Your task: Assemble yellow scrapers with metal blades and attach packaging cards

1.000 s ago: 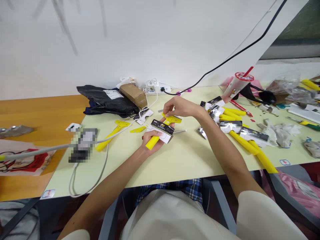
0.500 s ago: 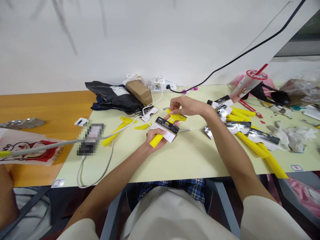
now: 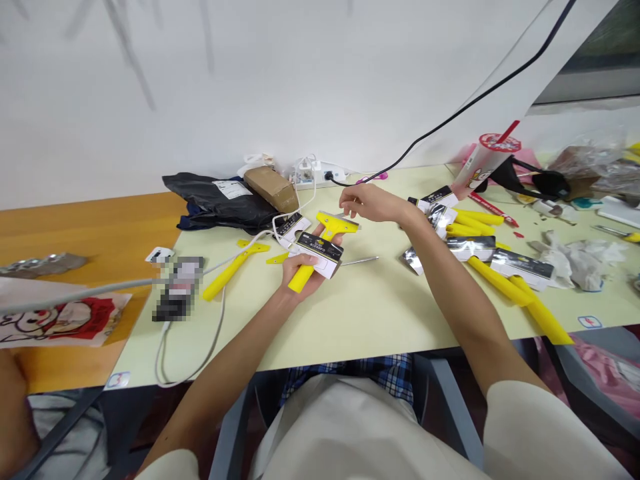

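Observation:
My left hand [image 3: 303, 275] is wrapped round the handle of a yellow scraper [image 3: 334, 227], which has a black-and-white card [image 3: 320, 252] around it. Just above and right of the scraper's head is my right hand [image 3: 356, 203], its fingers curled; whatever they hold, if anything, is too small to make out. A thin metal rod [image 3: 361, 260] lies on the table right of the card. Another yellow scraper [image 3: 230, 270] rests to the left, and part of a yellow piece [image 3: 277, 259] shows beside my left hand.
Several carded yellow scrapers [image 3: 500, 280] lie at the right, near a cup with a red straw [image 3: 487, 163] and crumpled tissue [image 3: 590, 263]. A black bag [image 3: 220, 203], brown box [image 3: 271, 189], power strip [image 3: 320, 175] and white cable [image 3: 217, 333] are at the back and left.
The view has shifted slightly. My right hand has come off the scraper's head, with a gap now between them, and the head shows more fully.

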### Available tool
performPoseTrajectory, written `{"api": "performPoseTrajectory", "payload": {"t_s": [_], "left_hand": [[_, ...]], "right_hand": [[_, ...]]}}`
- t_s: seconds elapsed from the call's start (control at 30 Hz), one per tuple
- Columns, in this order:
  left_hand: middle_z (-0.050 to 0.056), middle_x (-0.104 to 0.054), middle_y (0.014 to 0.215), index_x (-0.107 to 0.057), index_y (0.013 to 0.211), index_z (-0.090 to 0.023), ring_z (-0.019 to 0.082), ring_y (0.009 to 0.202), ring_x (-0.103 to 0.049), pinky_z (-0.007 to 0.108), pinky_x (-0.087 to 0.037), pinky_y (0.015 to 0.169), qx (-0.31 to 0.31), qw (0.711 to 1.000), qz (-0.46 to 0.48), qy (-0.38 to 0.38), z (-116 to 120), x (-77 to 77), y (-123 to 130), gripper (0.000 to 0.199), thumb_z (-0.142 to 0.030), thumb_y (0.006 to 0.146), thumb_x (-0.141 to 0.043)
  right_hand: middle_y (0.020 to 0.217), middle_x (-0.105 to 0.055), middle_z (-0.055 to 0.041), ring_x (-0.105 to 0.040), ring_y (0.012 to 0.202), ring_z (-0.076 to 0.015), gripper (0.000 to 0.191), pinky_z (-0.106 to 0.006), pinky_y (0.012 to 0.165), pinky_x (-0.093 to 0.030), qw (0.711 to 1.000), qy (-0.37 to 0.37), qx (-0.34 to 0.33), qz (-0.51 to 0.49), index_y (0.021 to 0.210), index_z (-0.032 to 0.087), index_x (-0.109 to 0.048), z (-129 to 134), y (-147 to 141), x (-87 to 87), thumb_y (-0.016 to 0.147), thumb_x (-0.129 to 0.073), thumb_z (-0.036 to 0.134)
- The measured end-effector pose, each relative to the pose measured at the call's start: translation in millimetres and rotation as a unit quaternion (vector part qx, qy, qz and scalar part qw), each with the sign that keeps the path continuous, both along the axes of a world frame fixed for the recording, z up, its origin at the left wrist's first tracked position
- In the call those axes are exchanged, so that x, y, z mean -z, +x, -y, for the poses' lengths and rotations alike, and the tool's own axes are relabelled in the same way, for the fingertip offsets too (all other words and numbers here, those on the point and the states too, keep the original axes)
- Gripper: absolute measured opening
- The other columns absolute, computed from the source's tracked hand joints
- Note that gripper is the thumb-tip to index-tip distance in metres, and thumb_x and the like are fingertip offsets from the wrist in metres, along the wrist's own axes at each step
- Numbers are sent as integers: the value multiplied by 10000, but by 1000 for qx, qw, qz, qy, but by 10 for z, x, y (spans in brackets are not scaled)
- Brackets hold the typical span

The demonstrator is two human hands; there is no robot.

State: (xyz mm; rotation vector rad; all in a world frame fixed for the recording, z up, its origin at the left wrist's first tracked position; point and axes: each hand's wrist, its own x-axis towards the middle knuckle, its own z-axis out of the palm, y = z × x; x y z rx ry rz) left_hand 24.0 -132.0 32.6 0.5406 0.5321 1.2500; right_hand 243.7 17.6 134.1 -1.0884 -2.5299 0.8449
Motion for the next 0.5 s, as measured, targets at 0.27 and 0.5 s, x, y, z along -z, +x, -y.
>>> {"api": "performPoseTrajectory", "payload": {"t_s": [0.27, 0.5], "left_hand": [[105, -761, 1440, -695, 1441, -260, 347, 1377, -733, 472, -621, 1163, -169, 983, -15, 73, -204, -213, -487, 795, -179, 650, -714], [110, -761, 1438, -683, 1463, -246, 364, 1418, -709, 498, -569, 1233, -181, 979, -25, 85, -256, -208, -532, 795, -214, 669, -725]], "right_hand": [[1119, -784, -107, -708, 933, -263, 304, -325, 755, -461, 974, -33, -154, 161, 1086, 180, -748, 244, -499, 407, 912, -901, 377], [1178, -770, -121, -705, 1035, -279, 220, -324, 804, -445, 955, 34, -252, 149, 1135, 170, -736, 772, -1000, 642, 988, -853, 284]]}}
